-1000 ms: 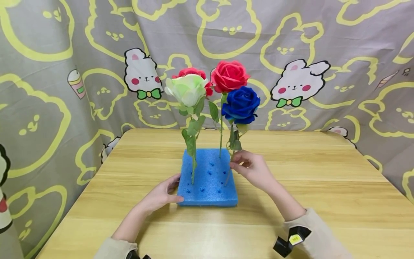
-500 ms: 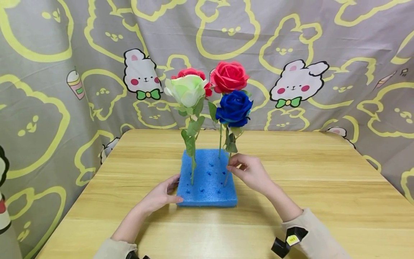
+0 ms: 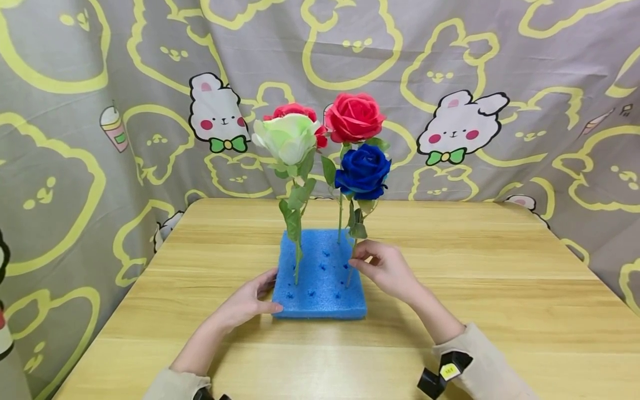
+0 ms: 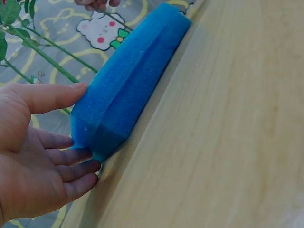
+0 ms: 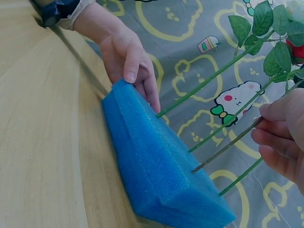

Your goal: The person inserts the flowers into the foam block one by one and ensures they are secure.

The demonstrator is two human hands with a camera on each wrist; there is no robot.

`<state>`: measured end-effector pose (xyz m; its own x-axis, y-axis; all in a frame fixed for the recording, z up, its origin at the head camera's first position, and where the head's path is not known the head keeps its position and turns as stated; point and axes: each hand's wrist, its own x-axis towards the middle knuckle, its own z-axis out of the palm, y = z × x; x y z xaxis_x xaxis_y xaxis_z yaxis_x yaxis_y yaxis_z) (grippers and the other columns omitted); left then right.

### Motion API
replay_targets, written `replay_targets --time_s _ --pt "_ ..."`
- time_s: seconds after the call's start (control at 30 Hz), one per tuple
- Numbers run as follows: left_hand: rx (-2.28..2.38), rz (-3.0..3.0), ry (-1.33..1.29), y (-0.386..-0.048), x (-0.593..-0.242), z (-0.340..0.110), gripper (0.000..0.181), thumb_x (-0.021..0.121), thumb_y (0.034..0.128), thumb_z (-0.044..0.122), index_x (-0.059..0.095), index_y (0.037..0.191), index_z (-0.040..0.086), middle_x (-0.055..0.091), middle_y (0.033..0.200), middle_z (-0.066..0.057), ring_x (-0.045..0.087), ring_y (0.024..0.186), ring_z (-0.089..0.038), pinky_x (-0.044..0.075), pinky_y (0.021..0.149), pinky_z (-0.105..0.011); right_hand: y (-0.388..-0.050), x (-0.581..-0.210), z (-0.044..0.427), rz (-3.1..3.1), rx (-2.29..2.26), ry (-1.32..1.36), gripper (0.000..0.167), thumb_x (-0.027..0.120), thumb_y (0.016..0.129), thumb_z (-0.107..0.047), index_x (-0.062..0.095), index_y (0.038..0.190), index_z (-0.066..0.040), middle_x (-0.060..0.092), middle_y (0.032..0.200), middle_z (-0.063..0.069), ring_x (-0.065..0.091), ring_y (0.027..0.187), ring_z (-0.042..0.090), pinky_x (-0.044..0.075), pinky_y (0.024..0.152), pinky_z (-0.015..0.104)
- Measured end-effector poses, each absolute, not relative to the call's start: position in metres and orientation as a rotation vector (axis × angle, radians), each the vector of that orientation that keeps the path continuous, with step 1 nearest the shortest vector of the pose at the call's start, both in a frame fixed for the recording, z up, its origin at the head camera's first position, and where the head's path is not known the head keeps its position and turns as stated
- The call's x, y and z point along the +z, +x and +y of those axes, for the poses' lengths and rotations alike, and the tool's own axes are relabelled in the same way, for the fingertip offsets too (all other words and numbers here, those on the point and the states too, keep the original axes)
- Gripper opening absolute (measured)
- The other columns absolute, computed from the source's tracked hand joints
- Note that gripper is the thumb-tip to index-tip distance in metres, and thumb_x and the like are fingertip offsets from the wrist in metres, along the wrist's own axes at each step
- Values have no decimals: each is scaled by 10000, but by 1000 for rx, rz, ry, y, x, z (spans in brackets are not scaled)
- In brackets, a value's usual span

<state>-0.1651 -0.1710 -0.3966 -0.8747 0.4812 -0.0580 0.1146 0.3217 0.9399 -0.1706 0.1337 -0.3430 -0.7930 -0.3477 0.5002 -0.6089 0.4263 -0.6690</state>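
A blue foam block (image 3: 320,303) with several small holes lies on the table. My left hand (image 3: 247,300) rests against its left side, the thumb touching the near left corner; in the left wrist view the fingers (image 4: 71,171) are fairly straight along the block's edge. My right hand (image 3: 387,269) pinches the thin brown stem of a blue rose (image 3: 362,171) between thumb and fingers. That stem's lower end (image 5: 202,166) is in the top of the foam. A pale green-white rose (image 3: 287,138) and two red roses, one in front view (image 3: 355,118), one partly hidden, stand upright in the block.
The wooden table (image 3: 475,255) extends around the block on all sides. Behind it hangs a grey curtain (image 3: 300,50) with yellow outlines and cartoon rabbits. Black wrist devices (image 3: 445,375) sit at the sleeves.
The blue rose has shifted left and a little down, its stem now more upright. My right hand has moved slightly left and down with it. The left hand stays in place.
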Motion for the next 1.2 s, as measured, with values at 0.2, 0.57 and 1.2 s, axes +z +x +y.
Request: replay_targets --time_s 0.2,0.57,1.2 --pt "1564 2277 537 -166 -396 -170 856 713 786 99 182 1425 -107 282 1432 -293 296 1291 -443 221 1066 -528 -172 -342 133 -2392 1269 860 94 684 806 -3 636 798 -82 655 790 29 605 736 119 483 517 231" --pt "1578 2260 522 -167 -398 -170 862 717 787 105 179 1428 -100 277 1438 -285 285 1300 -437 213 1070 -526 -175 -345 137 -2457 1348 789 65 682 811 -21 665 812 -84 666 812 25 596 737 103 487 544 235" --pt "1564 2373 463 -169 -375 -185 764 637 873 171 184 1437 -73 288 1437 -273 282 1308 -424 232 1065 -517 -175 -355 172 -2482 1440 761 78 642 867 -79 669 924 -32 668 860 44 619 738 169 512 576 262"
